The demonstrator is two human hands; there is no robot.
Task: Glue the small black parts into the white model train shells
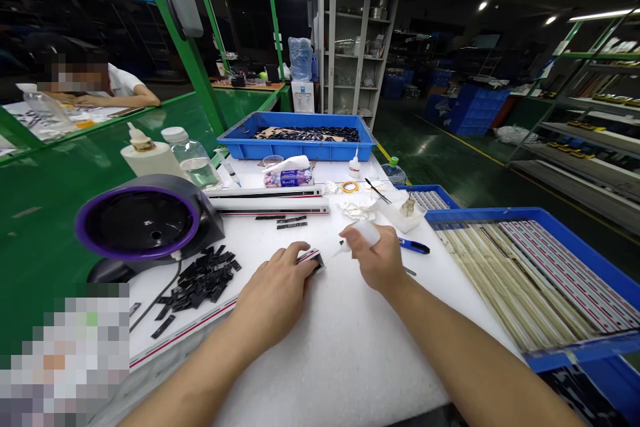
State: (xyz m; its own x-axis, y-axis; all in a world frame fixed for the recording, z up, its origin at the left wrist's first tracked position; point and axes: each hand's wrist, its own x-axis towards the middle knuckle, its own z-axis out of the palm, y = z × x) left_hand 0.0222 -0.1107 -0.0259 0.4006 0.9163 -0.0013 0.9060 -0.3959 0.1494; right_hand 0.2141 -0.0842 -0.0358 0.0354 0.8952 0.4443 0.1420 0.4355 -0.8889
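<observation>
At the far left, past a green divider, another person's arm [135, 97] rests on a neighbouring table. Nearer stand a white squeeze bottle with a brown nozzle [143, 150] and a clear plastic bottle with a white cap [193, 160]. In front of them sits a round black device with a purple rim [140, 220]. Just right of it, a loose pile of small black plastic pieces [205, 277] lies on the white table [340, 360].

A long white strip with a red line [200, 323] runs from the lower left edge up toward the middle. There the left hand [277, 293] lies palm down on its far end, fingers curled over it and pressing. The dark tip of the strip shows just past the fingertips. Beside it, the right hand [383, 260] is closed around a small white squeeze bottle [367, 233]. The bottle's thin nozzle points left and down at the strip's tip, very near it (whether it touches, I cannot tell).

Behind the hands, two more long white strips [270, 201] lie side by side across the table, and farther back stands a wide blue plastic tray [295, 149] holding black parts. Right of the right hand lie a blue-handled tool [413, 247] and a small clear plastic box [405, 212]. At the right edge sits a large blue crate [500, 213] packed with long strips in rows – pale ones to the left, red-striped ones to the right.
</observation>
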